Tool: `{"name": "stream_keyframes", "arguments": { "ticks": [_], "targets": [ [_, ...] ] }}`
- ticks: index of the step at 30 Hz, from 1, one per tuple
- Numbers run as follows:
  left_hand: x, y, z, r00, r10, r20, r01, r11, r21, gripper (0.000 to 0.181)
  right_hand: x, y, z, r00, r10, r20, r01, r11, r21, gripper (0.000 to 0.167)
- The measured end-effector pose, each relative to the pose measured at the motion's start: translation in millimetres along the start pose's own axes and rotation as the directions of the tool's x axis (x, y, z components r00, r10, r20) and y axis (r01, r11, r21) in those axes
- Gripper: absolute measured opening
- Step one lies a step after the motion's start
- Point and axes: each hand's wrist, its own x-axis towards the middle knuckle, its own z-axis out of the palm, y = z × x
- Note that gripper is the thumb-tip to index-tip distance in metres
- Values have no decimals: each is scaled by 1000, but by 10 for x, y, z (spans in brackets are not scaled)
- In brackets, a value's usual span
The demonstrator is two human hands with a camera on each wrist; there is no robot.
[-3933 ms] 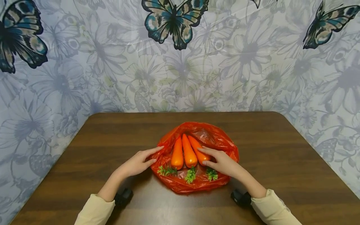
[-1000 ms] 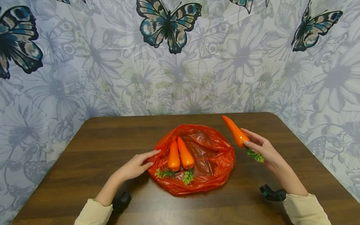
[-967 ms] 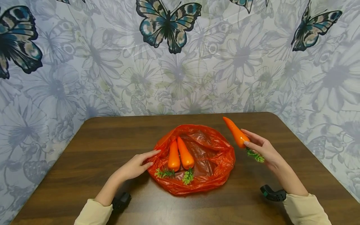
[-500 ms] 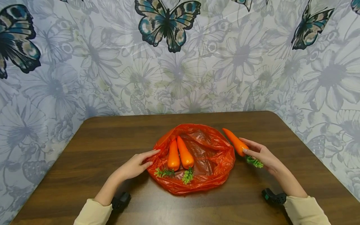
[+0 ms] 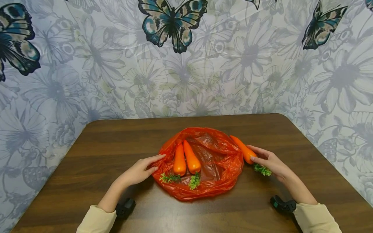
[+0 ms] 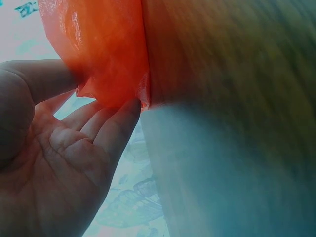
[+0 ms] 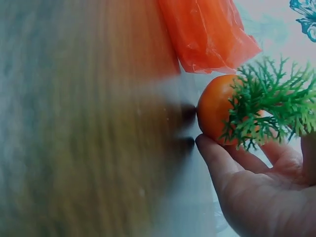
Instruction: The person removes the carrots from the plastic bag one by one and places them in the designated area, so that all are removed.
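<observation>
Your right hand (image 5: 271,163) pinches carrot (image 5: 243,150) near leafy end, at right side of red bag (image 5: 222,166); your left hand (image 5: 139,172) touches bag's left rim, fingers relaxed. Two other carrots (image 5: 191,158) lie inside. Steady bag lightly; settle pinched carrot flat on tabletop (image 5: 116,142) before loosening fingers.

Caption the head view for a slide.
Left hand touching a red bag that holds two carrots; right hand gripping a third carrot beside it.
</observation>
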Motion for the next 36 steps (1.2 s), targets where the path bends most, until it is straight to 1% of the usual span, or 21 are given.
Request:
{"name": "stream_keyframes", "arguments": {
  "ticks": [5, 13, 21, 26, 33, 36],
  "targets": [
    [1, -9, 2, 1000, -1, 4, 1, 1000, -10, 50, -4, 16, 13, 1000, 14, -1, -14, 1000, 15, 60],
    [4, -6, 2, 1000, 11, 2, -11, 1000, 10, 49, 8, 64, 32, 1000, 11, 0, -11, 999, 40, 62],
    [-2, 19, -2, 1000, -4, 6, 4, 1000, 4, 49, 9, 55, 45, 1000, -21, 14, 21, 999, 34, 62],
    [0, 12, -3, 1000, 1, 7, -1, 1000, 4, 49, 10, 46, 46, 999, -38, 18, 37, 999, 34, 62],
    [5, 0, -4, 1000, -2, 7, 2, 1000, 2, 50, 10, 38, 50, 999, -39, 19, 39, 999, 37, 63],
    [7, -1, -6, 1000, 2, 9, -2, 1000, 1, 50, 6, 43, 42, 1000, -28, 14, 27, 999, 31, 64]
  ]
}}
